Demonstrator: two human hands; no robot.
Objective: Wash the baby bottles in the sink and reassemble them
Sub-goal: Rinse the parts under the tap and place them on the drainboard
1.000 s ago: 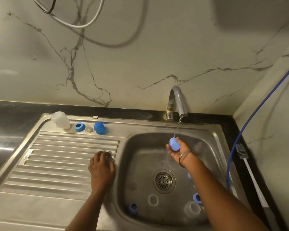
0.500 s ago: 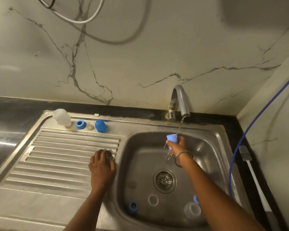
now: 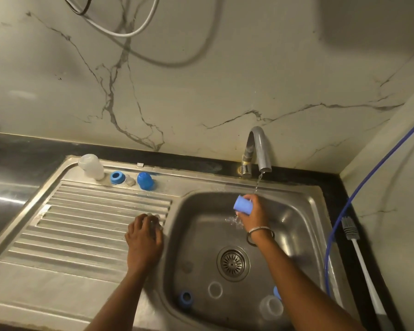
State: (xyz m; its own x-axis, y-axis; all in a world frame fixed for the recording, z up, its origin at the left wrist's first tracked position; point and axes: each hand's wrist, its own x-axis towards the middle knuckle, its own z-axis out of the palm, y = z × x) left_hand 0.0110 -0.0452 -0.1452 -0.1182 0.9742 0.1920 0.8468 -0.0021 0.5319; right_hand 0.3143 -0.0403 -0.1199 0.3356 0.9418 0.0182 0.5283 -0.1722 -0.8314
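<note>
My right hand (image 3: 255,211) grips a light blue bottle cap (image 3: 242,206) tilted over the sink basin (image 3: 201,235), just under the thin stream from the tap (image 3: 258,149); water spills below it. My left hand (image 3: 142,237) rests on the drainboard at the basin's left rim, its fingers curled over a small clear piece (image 3: 154,223) that is mostly hidden. A clear bottle (image 3: 91,167), a blue ring (image 3: 117,177), a clear teat (image 3: 129,180) and a blue cap (image 3: 144,180) stand along the drainboard's back edge.
In the basin lie a blue ring (image 3: 185,298), a clear teat (image 3: 215,289), a clear bottle (image 3: 270,306) and a blue piece (image 3: 276,292) by my forearm, around the drain (image 3: 233,263). A bottle brush (image 3: 359,254) and a blue hose (image 3: 339,223) lie on the right counter.
My right hand turned the blue cap from lying in the palm under the stream to tilted sideways, pouring water out. My left hand stayed on the drainboard.
</note>
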